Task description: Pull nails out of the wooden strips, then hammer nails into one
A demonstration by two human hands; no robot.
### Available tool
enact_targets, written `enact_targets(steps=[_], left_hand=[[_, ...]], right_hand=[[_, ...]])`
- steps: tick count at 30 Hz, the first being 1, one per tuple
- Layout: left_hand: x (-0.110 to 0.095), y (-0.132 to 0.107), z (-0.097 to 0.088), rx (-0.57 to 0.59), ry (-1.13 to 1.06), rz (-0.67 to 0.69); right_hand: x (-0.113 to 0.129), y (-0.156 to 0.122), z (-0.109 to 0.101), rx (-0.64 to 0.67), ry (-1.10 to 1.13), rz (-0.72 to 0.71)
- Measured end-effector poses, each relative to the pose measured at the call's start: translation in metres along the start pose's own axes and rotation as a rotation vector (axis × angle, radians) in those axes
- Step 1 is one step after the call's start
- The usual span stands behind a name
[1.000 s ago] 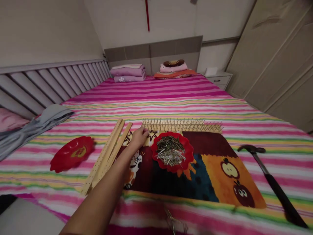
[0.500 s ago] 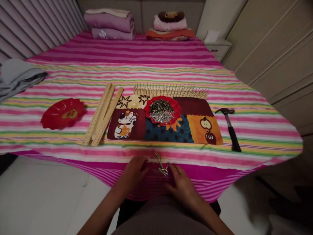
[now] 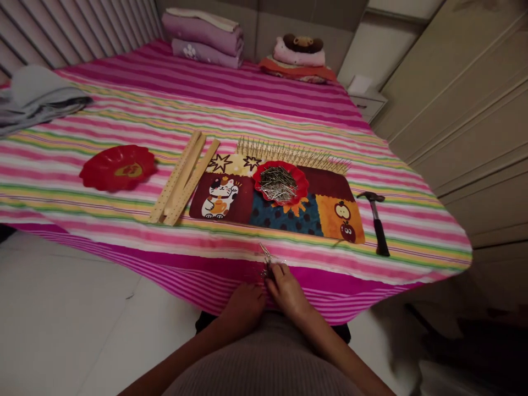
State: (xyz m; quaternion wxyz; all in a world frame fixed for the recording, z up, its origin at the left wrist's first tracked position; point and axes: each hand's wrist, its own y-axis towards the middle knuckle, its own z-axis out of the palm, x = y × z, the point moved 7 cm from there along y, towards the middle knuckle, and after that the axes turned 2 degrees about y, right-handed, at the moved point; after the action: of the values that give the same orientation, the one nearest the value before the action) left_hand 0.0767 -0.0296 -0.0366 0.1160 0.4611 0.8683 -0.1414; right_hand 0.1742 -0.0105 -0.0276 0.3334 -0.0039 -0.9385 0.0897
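A small loose pile of nails (image 3: 266, 254) lies at the near edge of the bed. My right hand (image 3: 289, 291) is closed over its near side, thumb and fingers pinched on some of the nails. Just left of it my left hand (image 3: 246, 306) rests low against the bedspread edge with curled fingers; whatever they may hold is hidden. Beyond the pile, a red scalloped dish (image 3: 303, 193) full of nails stands on a patterned mat (image 3: 284, 219). Behind the mat a wooden strip (image 3: 301, 157) bristles with rows of upright nails.
Several wooden strips with holes (image 3: 185, 184) lie left of the mat. Farther left sits another red dish (image 3: 99, 170). A hammer (image 3: 376, 223) with a black handle lies to the right. Folded bedding (image 3: 206, 41) and a grey cloth (image 3: 41, 96) are farther back.
My right hand has moved in left onto the nails and closed on them. My left hand has drawn down toward me and curled. The view has shifted and tilted.
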Motion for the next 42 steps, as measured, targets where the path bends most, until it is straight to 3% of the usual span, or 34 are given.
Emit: enact_targets(steps=[2, 4, 8, 11, 17, 21, 24, 28, 34, 38, 42], left_hand=[[0.001, -0.003, -0.001, 0.019, -0.009, 0.005], [0.001, -0.009, -0.005, 0.035, -0.052, 0.019], [0.000, -0.022, -0.015, 0.014, -0.225, 0.069], [0.003, -0.026, -0.016, -0.042, -0.337, 0.077], [0.009, -0.026, -0.007, -0.102, -0.452, 0.108], [0.012, -0.027, 0.000, -0.106, -0.476, 0.103], [0.013, -0.027, 0.001, -0.118, -0.492, 0.102], [0.013, -0.027, 0.001, -0.135, -0.487, 0.106], [0.014, -0.029, 0.001, -0.153, -0.473, 0.106], [0.013, -0.029, -0.001, -0.162, -0.473, 0.108], [0.013, -0.028, -0.003, -0.157, -0.454, 0.097]], right_hand=[[0.003, 0.004, -0.015, -0.121, 0.065, -0.083], [0.000, 0.002, -0.028, -0.174, 0.065, -0.059], [-0.021, -0.016, -0.030, -0.035, -0.027, 0.158], [-0.027, -0.023, -0.019, 0.015, -0.039, 0.221], [-0.004, -0.003, -0.004, -0.011, 0.003, 0.033], [0.014, 0.011, -0.018, -0.024, -0.016, -0.130], [0.018, 0.029, -0.032, -0.078, -0.108, -0.144], [0.022, 0.048, -0.024, -0.008, -0.199, -0.164], [0.026, 0.025, -0.013, 0.075, -0.102, -0.293], [0.018, 0.018, -0.023, -0.016, -0.144, -0.170], [0.018, 0.020, -0.008, 0.153, -0.224, -0.081]])
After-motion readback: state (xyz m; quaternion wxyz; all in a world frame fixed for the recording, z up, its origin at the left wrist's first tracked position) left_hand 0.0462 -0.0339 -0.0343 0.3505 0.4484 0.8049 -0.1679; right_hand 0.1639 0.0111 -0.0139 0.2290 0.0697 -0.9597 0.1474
